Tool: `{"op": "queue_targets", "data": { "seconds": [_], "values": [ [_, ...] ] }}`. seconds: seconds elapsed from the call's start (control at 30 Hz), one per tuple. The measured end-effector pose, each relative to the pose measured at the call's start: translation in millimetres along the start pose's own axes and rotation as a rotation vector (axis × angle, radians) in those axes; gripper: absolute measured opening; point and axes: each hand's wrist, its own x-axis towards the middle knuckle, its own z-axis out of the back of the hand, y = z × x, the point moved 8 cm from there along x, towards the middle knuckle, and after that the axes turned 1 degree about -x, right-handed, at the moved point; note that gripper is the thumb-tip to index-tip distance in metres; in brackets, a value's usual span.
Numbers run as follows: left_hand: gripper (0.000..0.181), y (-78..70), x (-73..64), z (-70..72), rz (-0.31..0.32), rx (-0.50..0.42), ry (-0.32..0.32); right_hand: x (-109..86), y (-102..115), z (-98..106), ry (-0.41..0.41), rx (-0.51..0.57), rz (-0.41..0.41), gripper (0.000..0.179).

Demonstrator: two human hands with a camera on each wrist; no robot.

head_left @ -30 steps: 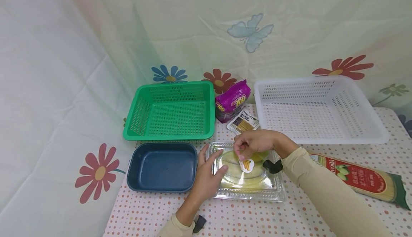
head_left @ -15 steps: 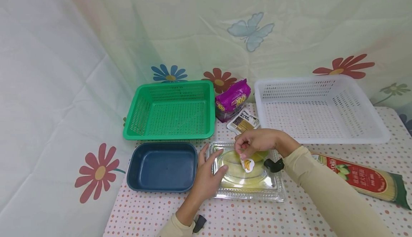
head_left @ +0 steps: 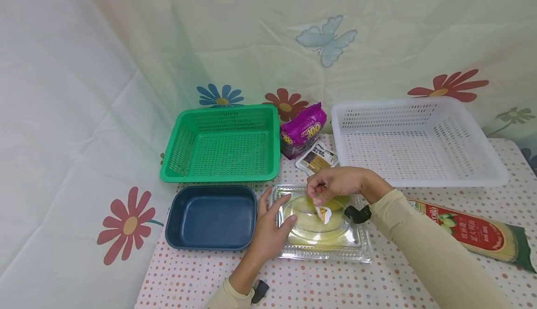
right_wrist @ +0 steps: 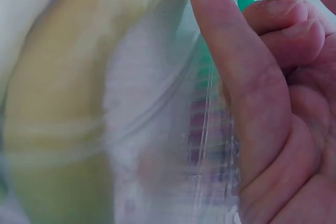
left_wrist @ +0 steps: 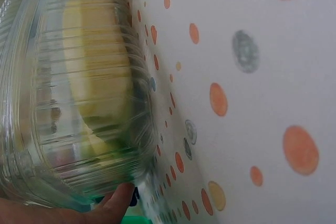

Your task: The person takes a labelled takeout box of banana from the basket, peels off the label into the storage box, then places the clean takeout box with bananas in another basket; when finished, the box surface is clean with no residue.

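Pinching tight, the right hand [head_left: 331,185] has an edge of the banana sticker [head_left: 323,215] atop a clear plastic clamshell [head_left: 335,254] of bananas [left_wrist: 102,72]. Thin and light, it probably clings and could tear, so its lifted edge seems the best hold. The left hand [head_left: 270,230], fingers spread, rests at the clamshell's left side; that plastic looks springy and slick, best steadied by its rim.

Even light, glare on clear container [head_left: 311,230]

The right hand [head_left: 340,182] hides, under its fingertips, one edge of a white, banana-printed sticker [head_left: 325,215]. Beyond those fingers, print on a flat white-and-brown packet [head_left: 317,158] is too small to read. Beside them, the right wrist view blurs curved yellow fruit [right_wrist: 63,103].
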Motion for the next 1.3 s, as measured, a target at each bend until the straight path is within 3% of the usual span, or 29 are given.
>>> {"op": "queue_targets", "data": {
  "seconds": [0.3,0.77,1.3],
  "values": [
    [0.052,-0.2,0.3,1.5,-0.006,0.007,-0.007,-0.6,-2.8,3.1,-0.003,-0.008,0.001,0.017],
    [0.052,0.7,0.5,0.3,-0.002,0.0,-0.001,0.8,-4.7,3.2,-0.001,0.082,0.021,0.021],
    [0.055,-6.7,1.2,5.7,0.03,-0.003,0.042,-6.7,10.2,4.9,-0.034,-0.056,0.005,0.016]
  ]
}}
